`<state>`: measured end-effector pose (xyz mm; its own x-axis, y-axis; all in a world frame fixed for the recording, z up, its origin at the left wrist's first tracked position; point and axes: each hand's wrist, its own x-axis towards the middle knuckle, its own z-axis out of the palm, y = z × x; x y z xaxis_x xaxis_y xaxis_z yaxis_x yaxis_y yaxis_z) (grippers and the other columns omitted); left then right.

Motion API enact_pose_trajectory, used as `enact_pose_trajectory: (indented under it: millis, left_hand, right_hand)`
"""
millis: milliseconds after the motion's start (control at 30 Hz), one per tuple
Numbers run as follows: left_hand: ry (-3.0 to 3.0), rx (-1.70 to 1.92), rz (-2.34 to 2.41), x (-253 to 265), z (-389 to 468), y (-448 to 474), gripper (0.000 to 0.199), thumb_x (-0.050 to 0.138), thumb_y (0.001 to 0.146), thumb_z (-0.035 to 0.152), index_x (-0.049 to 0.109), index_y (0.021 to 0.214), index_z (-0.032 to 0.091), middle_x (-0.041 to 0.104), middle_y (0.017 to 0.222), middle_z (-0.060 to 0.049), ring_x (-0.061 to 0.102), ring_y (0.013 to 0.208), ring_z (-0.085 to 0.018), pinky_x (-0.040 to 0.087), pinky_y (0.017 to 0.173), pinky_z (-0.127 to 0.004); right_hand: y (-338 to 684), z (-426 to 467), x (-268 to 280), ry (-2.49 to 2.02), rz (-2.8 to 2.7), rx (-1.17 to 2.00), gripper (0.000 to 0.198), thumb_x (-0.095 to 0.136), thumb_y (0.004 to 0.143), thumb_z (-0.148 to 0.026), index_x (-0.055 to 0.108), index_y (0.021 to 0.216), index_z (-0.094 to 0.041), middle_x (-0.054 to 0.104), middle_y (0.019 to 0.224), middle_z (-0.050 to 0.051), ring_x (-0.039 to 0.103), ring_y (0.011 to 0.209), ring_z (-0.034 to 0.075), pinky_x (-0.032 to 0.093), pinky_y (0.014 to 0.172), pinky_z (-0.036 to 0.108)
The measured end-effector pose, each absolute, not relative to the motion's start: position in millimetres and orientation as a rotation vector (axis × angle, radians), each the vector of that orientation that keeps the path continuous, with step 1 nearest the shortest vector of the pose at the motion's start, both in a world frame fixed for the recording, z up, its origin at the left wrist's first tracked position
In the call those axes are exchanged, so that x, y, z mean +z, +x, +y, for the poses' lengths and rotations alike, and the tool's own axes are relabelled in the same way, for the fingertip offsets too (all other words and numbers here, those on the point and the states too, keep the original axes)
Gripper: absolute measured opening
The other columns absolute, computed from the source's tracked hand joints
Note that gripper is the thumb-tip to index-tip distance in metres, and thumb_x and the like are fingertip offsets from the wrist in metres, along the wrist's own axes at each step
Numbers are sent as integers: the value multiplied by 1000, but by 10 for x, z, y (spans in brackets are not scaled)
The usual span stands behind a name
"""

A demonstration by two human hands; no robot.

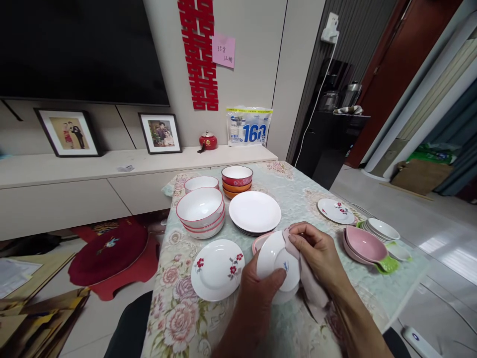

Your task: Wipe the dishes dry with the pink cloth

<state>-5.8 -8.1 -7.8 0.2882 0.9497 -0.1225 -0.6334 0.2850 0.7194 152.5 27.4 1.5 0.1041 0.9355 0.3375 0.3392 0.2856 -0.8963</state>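
From where I stand, the white dish [275, 251] is up in the person's hands, tilted above the near part of the flower-patterned counter [298, 194], its underside and small blue mark turned toward the person. The left hand [258, 287] has a firm grip on the near left side, the thumb laid across the base; its other fingers are hidden behind, so I can't tell how they spread. The right hand [316, 248] has its grip closed in a pinch on a pale pink cloth [312, 291], pressed to the dish's upper right rim, with the rest of the cloth hanging below.

The dish looks like glazed ceramic: light enough for one hand, I'd say, but stiff, slick and likely to chip if knocked. The cloth seems soft and limp, so it should fold over the edge easily. The best hold is probably on rim and base together, thumb on the raised foot ring, since a smooth rim alone could slide.

A flowered plate [217, 270] lies just left of the hands, and a stack of white plates [255, 211] stands near, beyond them. A slip onto either could crack something.
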Motion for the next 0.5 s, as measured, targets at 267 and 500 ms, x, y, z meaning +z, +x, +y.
enact_pose_trajectory:
  millis: [267,500]
  left_hand:
    - [832,1169,817,-46,-92,-35,5,68,60,9,67,62,13,60,62,2,47,63,-12,39,60,-23]
    - [813,1155,841,-31,-115,-27,15,70,63,15,72,77,12,62,67,1,47,62,-13,42,60,-25]
  right_hand:
    - [1099,-43,170,-1139,-1919,204,17,56,94,-17,69,85,-24,60,82,3,55,81,19,43,71,33]
    - [1274,81,159,-1198,-1645,226,8,61,92,-21,67,87,-23,63,85,1,59,83,17,45,73,31]
